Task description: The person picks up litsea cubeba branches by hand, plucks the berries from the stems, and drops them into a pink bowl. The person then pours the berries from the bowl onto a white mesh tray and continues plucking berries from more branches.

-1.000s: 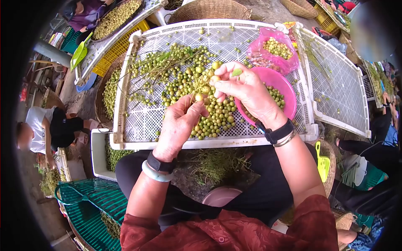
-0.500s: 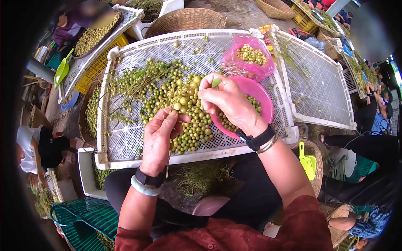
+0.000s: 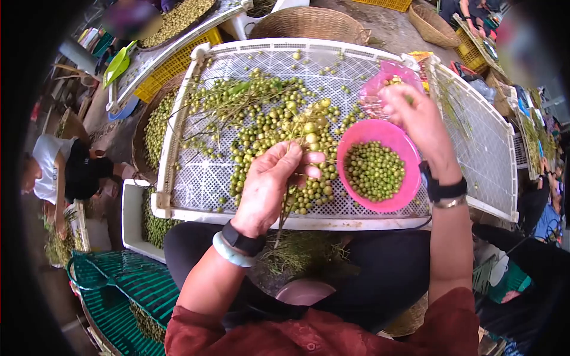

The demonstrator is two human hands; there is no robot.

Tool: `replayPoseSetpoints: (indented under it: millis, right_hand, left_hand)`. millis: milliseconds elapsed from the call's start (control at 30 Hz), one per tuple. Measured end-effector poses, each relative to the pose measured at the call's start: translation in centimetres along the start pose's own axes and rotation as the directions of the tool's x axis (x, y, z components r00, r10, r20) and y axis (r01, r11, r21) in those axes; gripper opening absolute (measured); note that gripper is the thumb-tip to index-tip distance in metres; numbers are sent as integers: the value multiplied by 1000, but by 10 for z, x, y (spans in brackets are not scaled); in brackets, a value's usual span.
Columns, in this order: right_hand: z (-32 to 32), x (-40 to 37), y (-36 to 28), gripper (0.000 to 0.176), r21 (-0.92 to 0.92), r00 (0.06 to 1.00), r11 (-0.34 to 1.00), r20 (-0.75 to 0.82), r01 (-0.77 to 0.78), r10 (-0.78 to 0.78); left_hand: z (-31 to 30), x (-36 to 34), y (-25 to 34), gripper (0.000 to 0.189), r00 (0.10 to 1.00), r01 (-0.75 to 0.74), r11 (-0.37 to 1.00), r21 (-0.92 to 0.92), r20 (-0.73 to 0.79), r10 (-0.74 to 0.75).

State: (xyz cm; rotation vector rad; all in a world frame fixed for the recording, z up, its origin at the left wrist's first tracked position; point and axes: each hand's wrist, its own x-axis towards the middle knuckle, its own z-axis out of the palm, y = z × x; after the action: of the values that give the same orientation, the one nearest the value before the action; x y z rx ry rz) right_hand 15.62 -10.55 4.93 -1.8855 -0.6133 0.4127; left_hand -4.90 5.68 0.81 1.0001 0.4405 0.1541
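Observation:
My left hand (image 3: pixel 270 184) is closed on a stalk with a bunch of yellow-green berries (image 3: pixel 311 129); the thin stem hangs below my palm. My right hand (image 3: pixel 420 121), fingers drawn together and slightly blurred, hovers at the pink plastic bag (image 3: pixel 373 98) of pale berries and partly covers it. What those fingers hold I cannot tell. Between my hands, a pink bowl (image 3: pixel 411 193) of small green berries rests on the white mesh tray (image 3: pixel 193 193). Loose green berries (image 3: pixel 258 133) and leafy twigs (image 3: pixel 228 107) are spread over the tray's middle and left.
A second white mesh tray (image 3: pixel 487 160) adjoins on the right. Woven baskets (image 3: pixel 309 25) stand behind, and a berry-filled basket (image 3: pixel 155 133) is at the left. A white box (image 3: pixel 133 222) and a green plastic basket (image 3: pixel 122 276) sit lower left. Other people work around.
My right hand has moved from the bunch, rightward past the bowl to the pink bag. My left hand still holds the stalk. The view has shifted, uncovering the bowl.

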Motion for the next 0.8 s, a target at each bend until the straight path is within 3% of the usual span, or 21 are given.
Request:
replayPoseSetpoints:
  millis: [67, 133, 267, 467, 600, 800]
  right_hand:
    - [24, -27, 0, 15, 84, 966, 992, 250, -94, 70]
    - [53, -45, 7, 11, 236, 949, 964, 311, -123, 45]
    - [96, -60, 4, 14, 599, 972, 797, 224, -77, -75]
    - [120, -59, -3, 21, 595, 952, 803, 227, 32, -207]
    - [122, -55, 2, 20, 502, 962, 865, 235, 2, -139]
    - [120, -57, 0, 17, 540, 954, 841, 271, -43, -125]
  left_hand:
    - [0, 0, 0, 19, 1000, 6, 1000, -16, 7, -6]
    - [-1, -2, 0, 18, 1000, -8, 1000, -24, 7, 8]
    - [-2, -7, 1, 16, 999, -38, 999, -23, -10, 38]
    - [-11, -7, -4, 13, 988, -80, 997, 8, -136, 80]
    - [-11, -7, -3, 13, 982, -87, 996, -17, -172, 83]
    - [-8, -2, -6, 11, 977, -146, 986, 83, -144, 157]
